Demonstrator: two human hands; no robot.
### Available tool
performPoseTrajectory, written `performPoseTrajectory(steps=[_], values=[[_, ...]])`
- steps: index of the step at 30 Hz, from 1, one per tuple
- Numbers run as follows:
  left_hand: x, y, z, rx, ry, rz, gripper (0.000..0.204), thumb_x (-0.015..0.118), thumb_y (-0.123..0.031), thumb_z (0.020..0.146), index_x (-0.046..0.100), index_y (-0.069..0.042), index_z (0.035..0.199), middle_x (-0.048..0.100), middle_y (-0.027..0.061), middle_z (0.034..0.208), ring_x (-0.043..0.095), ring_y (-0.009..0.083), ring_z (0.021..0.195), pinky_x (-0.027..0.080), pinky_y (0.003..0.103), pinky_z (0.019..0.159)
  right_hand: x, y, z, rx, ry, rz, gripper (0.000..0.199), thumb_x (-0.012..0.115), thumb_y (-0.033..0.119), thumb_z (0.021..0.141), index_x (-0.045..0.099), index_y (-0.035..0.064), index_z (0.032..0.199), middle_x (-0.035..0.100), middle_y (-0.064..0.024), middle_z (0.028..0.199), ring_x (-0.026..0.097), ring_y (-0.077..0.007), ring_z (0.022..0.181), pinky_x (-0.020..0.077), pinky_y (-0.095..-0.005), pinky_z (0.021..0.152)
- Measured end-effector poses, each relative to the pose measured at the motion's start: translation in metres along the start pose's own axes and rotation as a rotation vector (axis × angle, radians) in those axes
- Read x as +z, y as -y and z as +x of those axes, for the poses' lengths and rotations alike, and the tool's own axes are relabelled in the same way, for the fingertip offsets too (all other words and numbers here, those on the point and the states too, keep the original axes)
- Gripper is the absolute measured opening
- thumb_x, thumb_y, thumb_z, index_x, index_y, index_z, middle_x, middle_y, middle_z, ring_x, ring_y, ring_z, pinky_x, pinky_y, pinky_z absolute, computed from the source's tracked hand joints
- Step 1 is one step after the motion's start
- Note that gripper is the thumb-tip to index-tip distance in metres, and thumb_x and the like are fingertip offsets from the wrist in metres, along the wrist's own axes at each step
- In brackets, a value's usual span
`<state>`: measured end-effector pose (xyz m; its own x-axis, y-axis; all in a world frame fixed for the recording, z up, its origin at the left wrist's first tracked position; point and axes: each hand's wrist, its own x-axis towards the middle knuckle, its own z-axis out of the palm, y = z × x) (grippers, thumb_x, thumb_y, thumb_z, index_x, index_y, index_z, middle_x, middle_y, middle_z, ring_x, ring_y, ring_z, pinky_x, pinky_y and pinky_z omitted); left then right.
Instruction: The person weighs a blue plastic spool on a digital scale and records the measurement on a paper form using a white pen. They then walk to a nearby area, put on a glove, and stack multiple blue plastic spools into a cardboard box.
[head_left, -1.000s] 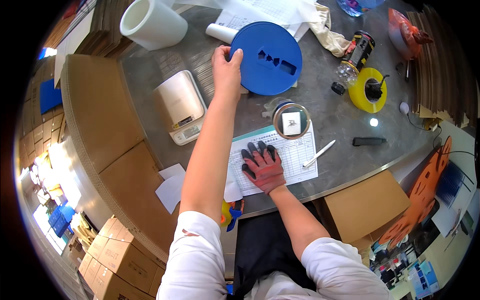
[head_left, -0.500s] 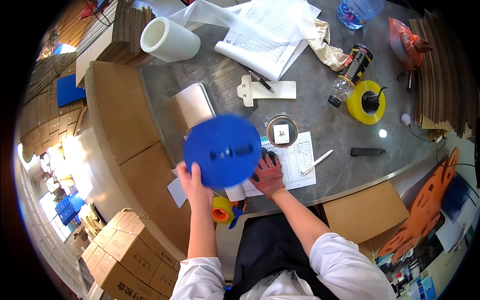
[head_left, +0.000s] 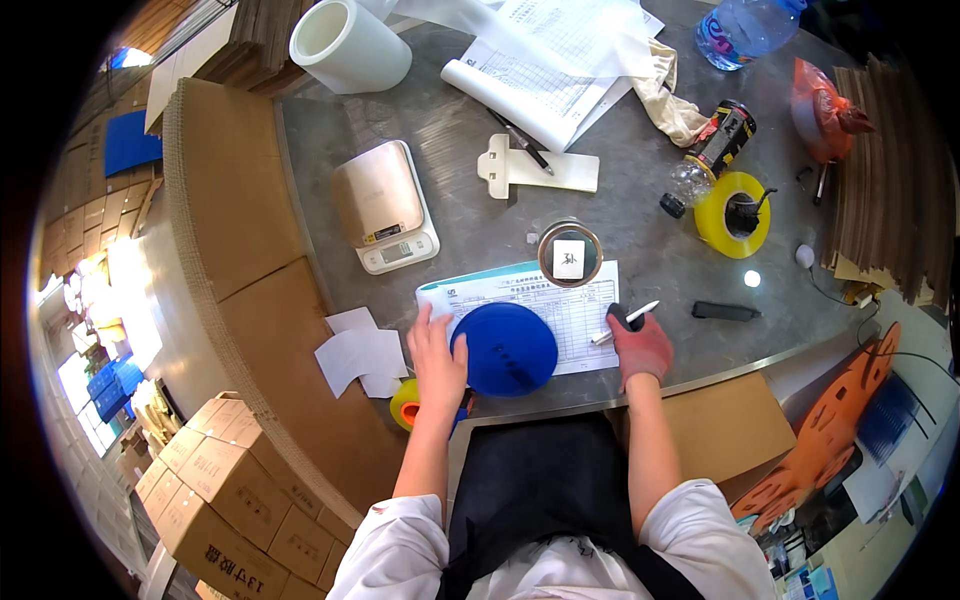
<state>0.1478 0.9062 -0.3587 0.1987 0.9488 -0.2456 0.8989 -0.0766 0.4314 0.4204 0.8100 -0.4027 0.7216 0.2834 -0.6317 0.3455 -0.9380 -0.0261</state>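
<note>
A round blue disc (head_left: 505,350) rests on the printed form (head_left: 590,350) before me. My left hand (head_left: 438,360), bare, is at its left edge, fingers spread and the thumb against or very near the rim. My right hand (head_left: 643,348), in a red glove with black fingertips, is at the form's right edge. Its fingers are curled onto a white pen (head_left: 646,309), which still lies slanted at the form. Beyond the disc, a round dark-rimmed container (head_left: 549,272) with a white square label on top stands on the form's far edge.
A kitchen scale (head_left: 382,200) and loose white paper slips (head_left: 362,352) are at left. Tape rolls (head_left: 716,212), a bottle (head_left: 722,138), a black cutter-like tool (head_left: 726,311) and stacked cardboard (head_left: 890,170) occupy the right. A cardboard wall (head_left: 235,200) edges the table's left side.
The blue disc has come down from my raised left hand onto the form. My left hand has loosened from it. My right hand has moved right to the white pen.
</note>
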Motion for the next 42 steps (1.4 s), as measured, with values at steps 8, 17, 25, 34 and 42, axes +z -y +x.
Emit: performPoseTrajectory(steps=[8, 17, 25, 34, 42], values=[[0.044, -0.073, 0.255, -0.056, -0.328, -0.395, 0.059, 0.069, -0.037, 0.081, 0.052, 0.005, 0.119, 0.055, 0.0206, 0.119, 0.054, 0.0303, 0.110, 0.042, 0.039, 0.094, 0.031, -0.035, 0.024, 0.174, 0.128, 0.633, 0.042, 0.074, 0.037, 0.073, 0.066, 0.0042, 0.098, 0.069, -0.0115, 0.079, 0.066, -0.0230, 0.071, 0.0500, -0.0354, 0.072], [0.067, -0.146, 0.317, -0.521, -0.391, -0.624, 0.075, 0.072, 0.001, 0.069, 0.031, 0.002, 0.132, 0.053, 0.0217, 0.124, 0.059, 0.0365, 0.105, 0.052, 0.038, 0.089, 0.029, -0.060, 0.038, 0.095, 0.113, 0.768, 0.036, 0.074, 0.027, 0.074, 0.069, 0.0000, 0.097, 0.069, -0.0090, 0.076, 0.061, -0.0154, 0.062, 0.0484, -0.0309, 0.058], [-0.060, -0.190, 0.306, -0.182, -0.123, -1.535, 0.041, 0.058, 0.010, 0.079, 0.048, 0.002, 0.118, 0.054, 0.0151, 0.114, 0.058, 0.0294, 0.101, 0.051, 0.041, 0.087, 0.038, -0.073, 0.048, -0.004, 0.177, 0.797, 0.040, 0.074, 0.032, 0.074, 0.070, 0.0017, 0.100, 0.070, -0.0089, 0.081, 0.064, -0.0141, 0.070, 0.0490, -0.0304, 0.064], [-0.147, -0.229, 0.061, 0.281, 0.346, -1.797, 0.043, 0.060, 0.004, 0.083, 0.044, 0.002, 0.123, 0.059, 0.0126, 0.114, 0.058, 0.0233, 0.109, 0.048, 0.036, 0.094, 0.035, -0.132, -0.004, -0.026, 0.163, 2.171, 0.018, 0.060, 0.016, 0.088, 0.061, 0.0052, 0.102, 0.060, -0.0017, 0.079, 0.058, -0.0143, 0.073, 0.0465, -0.0293, 0.064], [-0.055, -0.171, -0.040, -0.010, 0.800, -1.582, 0.054, 0.057, 0.004, 0.081, 0.038, -0.002, 0.131, 0.052, 0.0126, 0.125, 0.052, 0.0220, 0.117, 0.042, 0.037, 0.100, -0.007, -0.188, -0.111, -0.161, -0.367, 2.073, 0.027, 0.041, 0.025, 0.099, 0.058, 0.0048, 0.101, 0.062, -0.0064, 0.098, 0.057, -0.0177, 0.089, 0.0477, -0.0331, 0.079]])
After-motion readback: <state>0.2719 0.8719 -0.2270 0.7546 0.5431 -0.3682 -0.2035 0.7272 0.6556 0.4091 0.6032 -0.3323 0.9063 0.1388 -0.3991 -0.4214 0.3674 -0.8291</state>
